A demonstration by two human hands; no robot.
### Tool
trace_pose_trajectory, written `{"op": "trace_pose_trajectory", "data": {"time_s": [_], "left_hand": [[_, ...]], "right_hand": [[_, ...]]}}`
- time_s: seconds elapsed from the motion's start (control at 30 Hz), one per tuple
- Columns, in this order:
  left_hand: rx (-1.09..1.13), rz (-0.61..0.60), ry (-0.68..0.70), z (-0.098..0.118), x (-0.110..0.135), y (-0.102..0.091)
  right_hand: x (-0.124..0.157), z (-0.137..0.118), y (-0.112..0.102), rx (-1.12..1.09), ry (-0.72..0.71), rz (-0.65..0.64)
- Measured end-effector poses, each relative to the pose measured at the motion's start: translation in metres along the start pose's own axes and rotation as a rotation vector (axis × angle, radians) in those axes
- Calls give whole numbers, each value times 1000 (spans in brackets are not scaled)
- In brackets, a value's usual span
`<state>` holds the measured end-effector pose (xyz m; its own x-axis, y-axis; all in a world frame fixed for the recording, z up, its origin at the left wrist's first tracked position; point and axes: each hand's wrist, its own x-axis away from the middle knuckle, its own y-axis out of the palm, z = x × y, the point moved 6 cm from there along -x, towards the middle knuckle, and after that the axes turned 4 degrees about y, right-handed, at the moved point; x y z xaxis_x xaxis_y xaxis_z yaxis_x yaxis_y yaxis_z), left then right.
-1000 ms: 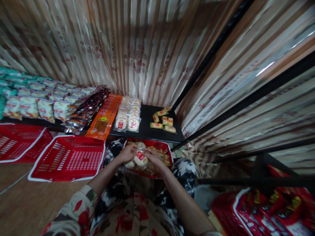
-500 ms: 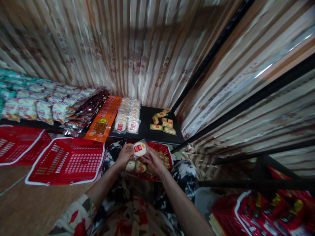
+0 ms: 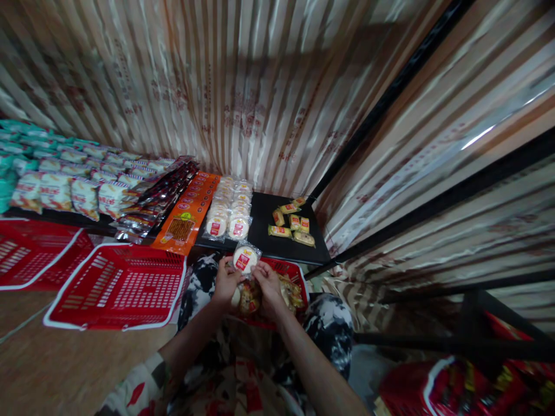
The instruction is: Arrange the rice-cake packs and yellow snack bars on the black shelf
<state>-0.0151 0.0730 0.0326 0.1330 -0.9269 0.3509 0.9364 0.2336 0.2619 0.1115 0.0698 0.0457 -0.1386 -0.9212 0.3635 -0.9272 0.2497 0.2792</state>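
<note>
A round white rice cracker in a clear wrapper with a red label (image 3: 245, 258) is held up between both hands. My left hand (image 3: 227, 283) pinches its lower left edge, and my right hand (image 3: 267, 284) grips its lower right edge. Beneath them a red basket (image 3: 304, 284) sits between the knees, with several wrapped snacks (image 3: 250, 297) inside, partly hidden by the hands. Just beyond, two rows of similar wrapped rice crackers (image 3: 238, 226) stand on the black shelf (image 3: 260, 247).
Several small yellow-wrapped snacks (image 3: 280, 231) lie at the shelf's right end. Left of the crackers are an orange packet (image 3: 184, 219), dark shiny packets (image 3: 151, 199) and white snack bags (image 3: 56, 190). A red basket (image 3: 125, 283) stands on the floor; a black bar (image 3: 390, 219) slants at right.
The wrapped rice cracker has been turned more upright and raised slightly toward the shelf. Both hands now pinch its lower edges. The whole view has shifted a little.
</note>
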Motion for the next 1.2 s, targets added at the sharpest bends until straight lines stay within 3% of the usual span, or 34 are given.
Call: {"op": "trace_pose_trajectory", "data": {"time_s": [0.17,0.33,0.53,0.77,0.93,1.2], "left_hand": [[-176,8,86,5,-10,-8],[-596,162,513,39,-9,-21],[-1015,13,814,64,-8,-5],[-1162,-119,900,70,-24,7],[-1216,-133,911,66,-33,9],[-1228,-134,920,63,-39,11]], "right_hand": [[-11,-9,4,91,-39,12],[-30,-16,10,104,-87,57],[-61,-21,21,199,-153,28],[-90,-31,29,441,-220,36],[-97,-34,30,685,-254,94],[-94,-41,35,806,-250,166]]}}
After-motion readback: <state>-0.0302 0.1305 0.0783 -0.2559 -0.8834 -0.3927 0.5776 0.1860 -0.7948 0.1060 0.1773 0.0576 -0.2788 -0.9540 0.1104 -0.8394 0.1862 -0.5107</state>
